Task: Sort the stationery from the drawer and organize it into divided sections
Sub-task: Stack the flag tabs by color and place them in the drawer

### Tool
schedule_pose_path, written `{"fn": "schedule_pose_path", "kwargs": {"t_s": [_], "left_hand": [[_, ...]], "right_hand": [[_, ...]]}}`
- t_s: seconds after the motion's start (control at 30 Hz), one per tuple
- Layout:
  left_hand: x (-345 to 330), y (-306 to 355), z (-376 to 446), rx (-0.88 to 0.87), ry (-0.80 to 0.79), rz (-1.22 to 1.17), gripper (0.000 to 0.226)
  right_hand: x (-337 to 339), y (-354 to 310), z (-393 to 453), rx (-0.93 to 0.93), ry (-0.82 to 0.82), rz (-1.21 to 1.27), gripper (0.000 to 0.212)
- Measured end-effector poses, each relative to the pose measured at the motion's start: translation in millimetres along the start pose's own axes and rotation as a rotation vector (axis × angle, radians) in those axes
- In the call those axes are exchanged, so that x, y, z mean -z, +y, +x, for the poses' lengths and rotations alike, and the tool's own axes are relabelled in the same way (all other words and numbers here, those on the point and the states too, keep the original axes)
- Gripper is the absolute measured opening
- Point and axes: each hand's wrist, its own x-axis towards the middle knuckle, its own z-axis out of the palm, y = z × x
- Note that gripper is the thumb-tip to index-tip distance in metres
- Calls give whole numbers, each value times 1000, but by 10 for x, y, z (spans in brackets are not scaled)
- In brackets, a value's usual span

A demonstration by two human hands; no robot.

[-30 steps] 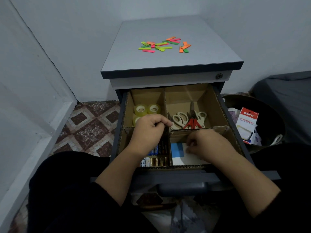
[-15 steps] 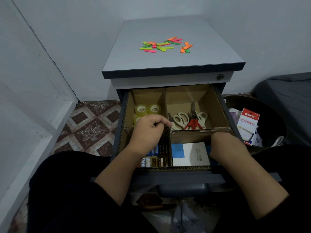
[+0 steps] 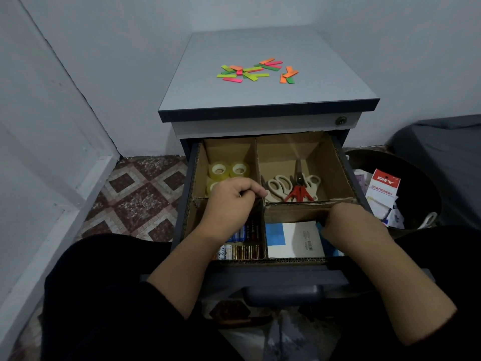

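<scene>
The cabinet's top drawer (image 3: pixel 191 178) stands open, split by cardboard dividers (image 3: pixel 299 204) into sections. Tape rolls (image 3: pixel 229 170) sit back left, scissors (image 3: pixel 289 187) back right, batteries (image 3: pixel 244 246) front left, and a white booklet on blue sheets (image 3: pixel 299 238) front right. My left hand (image 3: pixel 230 204) is curled at the divider crossing and pinches the cardboard there. At the right end of the front right section, my right hand (image 3: pixel 348 225) reaches down with its fingertips hidden. Several neon sticky flags (image 3: pixel 256 71) lie scattered on the cabinet top.
A dark bin (image 3: pixel 416 178) stands right of the drawer with a red and white stationery packet (image 3: pixel 382 188) in it. The drawer handle (image 3: pixel 283 293) is close to my lap. Walls close in on the left and behind, and patterned floor tiles (image 3: pixel 140 199) show on the left.
My right hand slid from the middle of the white booklet to the right end of that section, uncovering the booklet. My left hand stayed at the divider crossing.
</scene>
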Motion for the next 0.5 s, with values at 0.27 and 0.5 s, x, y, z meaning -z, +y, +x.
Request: {"fn": "schedule_pose_path", "kwargs": {"t_s": [0.27,0.5], "left_hand": [[-10,16,-1,5,-6,1,43],[-7,9,1,-9,-31,-4,35]], "right_hand": [[129,-36,-58,58,-125,384,7],[-75,-425,-50,88,-250,517,8]]}}
